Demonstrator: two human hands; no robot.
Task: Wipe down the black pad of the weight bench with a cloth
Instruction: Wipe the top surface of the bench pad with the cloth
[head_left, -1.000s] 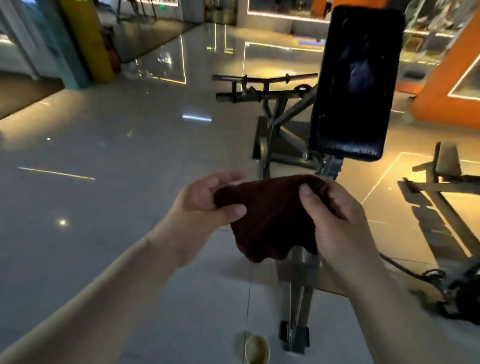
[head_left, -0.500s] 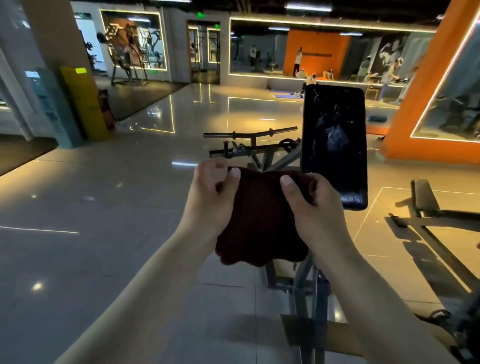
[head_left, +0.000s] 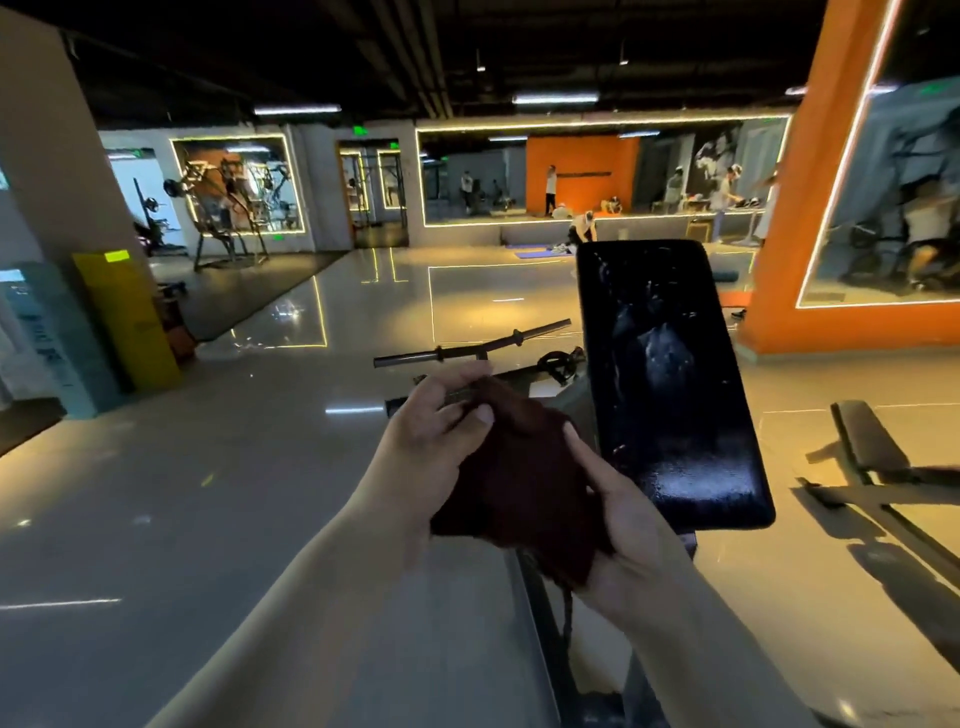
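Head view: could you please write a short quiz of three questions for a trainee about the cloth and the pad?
1. True or false: the cloth lies spread flat on the black pad.
2. Which grip holds the cloth? A. left hand only B. right hand only C. both hands
3. What colour is the pillar right of the pad?
Key: 1 false; 2 C; 3 orange.

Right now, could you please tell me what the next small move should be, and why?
Probably lift the cloth up and rightward onto the black pad. The left hand and right hand both grip the cloth, bunched, short of the pad, whose surface shows pale smears.
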